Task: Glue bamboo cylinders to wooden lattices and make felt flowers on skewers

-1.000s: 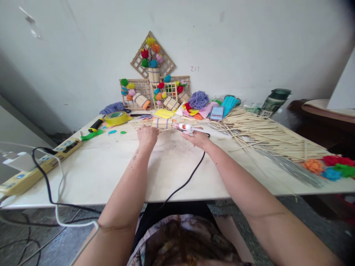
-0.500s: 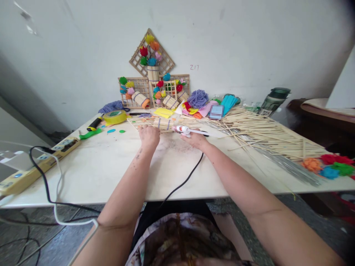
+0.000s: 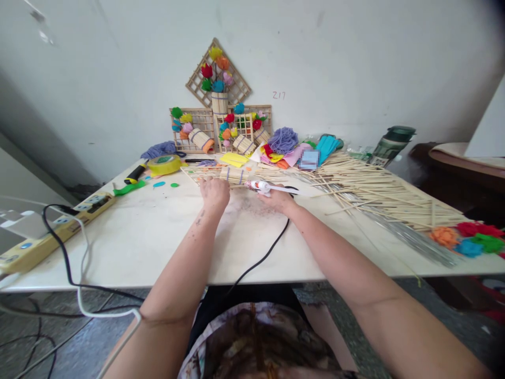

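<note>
A white hot glue gun with a long glue stick out of its back end is gripped in my right hand. Its nozzle points left, at a roll of pale sticks bound with purple yarn. My left hand is curled at the left end of this roll, over a flat lattice of thin sticks. My left fingertips are out of sight, so what they pinch cannot be made out. A black cord runs from the gun towards my lap.
Finished stick lattices with felt flowers lean on the wall. Loose sticks and wires spread to the right, near felt flowers. Yellow tape, a cutter and a power strip lie left. A bottle stands behind.
The view has shifted very slightly. Both hands, the glue gun and the stick roll keep nearly the same places relative to one another.
</note>
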### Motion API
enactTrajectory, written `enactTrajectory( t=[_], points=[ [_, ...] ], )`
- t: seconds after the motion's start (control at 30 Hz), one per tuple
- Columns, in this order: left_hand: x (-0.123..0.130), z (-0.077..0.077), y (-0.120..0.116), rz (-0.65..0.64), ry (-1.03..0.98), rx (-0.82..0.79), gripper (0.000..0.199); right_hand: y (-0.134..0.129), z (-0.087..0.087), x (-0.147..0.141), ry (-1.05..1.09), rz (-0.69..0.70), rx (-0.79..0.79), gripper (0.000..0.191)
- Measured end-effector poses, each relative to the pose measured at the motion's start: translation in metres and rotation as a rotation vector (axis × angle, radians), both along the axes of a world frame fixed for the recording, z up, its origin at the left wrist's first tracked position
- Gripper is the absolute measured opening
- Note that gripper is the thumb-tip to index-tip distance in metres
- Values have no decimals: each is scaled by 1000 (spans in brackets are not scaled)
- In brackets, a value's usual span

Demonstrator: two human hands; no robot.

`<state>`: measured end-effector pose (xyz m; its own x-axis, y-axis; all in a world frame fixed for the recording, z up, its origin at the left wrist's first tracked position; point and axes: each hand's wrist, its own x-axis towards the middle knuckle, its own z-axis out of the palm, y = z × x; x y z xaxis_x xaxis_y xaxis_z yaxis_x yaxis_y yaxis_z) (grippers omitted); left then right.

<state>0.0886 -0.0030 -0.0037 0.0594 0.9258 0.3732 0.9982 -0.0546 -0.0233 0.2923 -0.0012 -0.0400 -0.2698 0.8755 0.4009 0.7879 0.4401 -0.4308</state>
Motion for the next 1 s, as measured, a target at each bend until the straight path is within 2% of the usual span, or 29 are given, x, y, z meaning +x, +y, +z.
enactTrajectory(
  t=[0.33,0.73,1.0],
  points=[
    [5,10,-5,51,20,-103,27,0,1,-2,-26,-46,-33,33],
    [7,10,-7,50,3,-85,27,-16,18,-8,-122,-109,-97,36],
    [7,10,-7,51,8,-77,28,-17,21,-9,-199,-143,-135,37]
  ],
)
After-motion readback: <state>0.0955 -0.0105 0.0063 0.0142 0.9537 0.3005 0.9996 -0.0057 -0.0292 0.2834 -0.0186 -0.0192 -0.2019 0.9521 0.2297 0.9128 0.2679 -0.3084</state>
